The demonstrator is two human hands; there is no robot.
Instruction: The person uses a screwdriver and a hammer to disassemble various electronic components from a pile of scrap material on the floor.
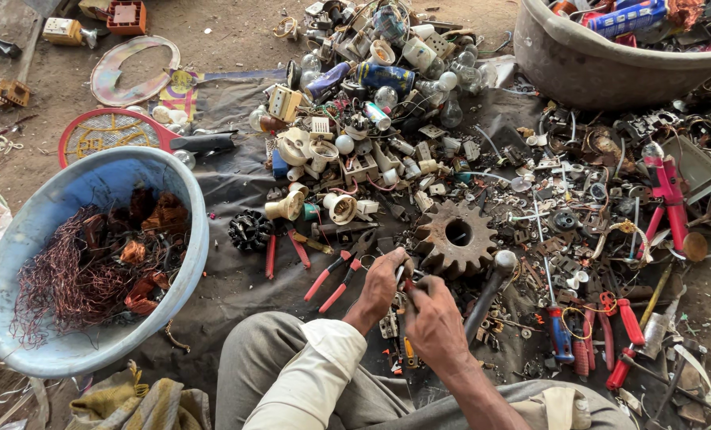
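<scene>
My left hand (383,287) and my right hand (433,318) meet low in the middle of the view, both closed on a small metal part (407,280) held between the fingers. What kind of part it is I cannot tell. Just beyond the hands lies a rusty toothed gear (455,235) on the dark sheet (236,171). A hammer (490,280) with a black handle lies right beside my right hand. Red-handled pliers (338,275) lie to the left of my left hand. My knees show at the bottom edge.
A blue basin (93,263) with copper wire and rusty pieces stands at the left. A grey tub (602,64) of scrap stands at the top right. A heap of bulbs, lamp holders and plugs (371,103) fills the centre. Screwdrivers and red cutters (602,334) lie at the right.
</scene>
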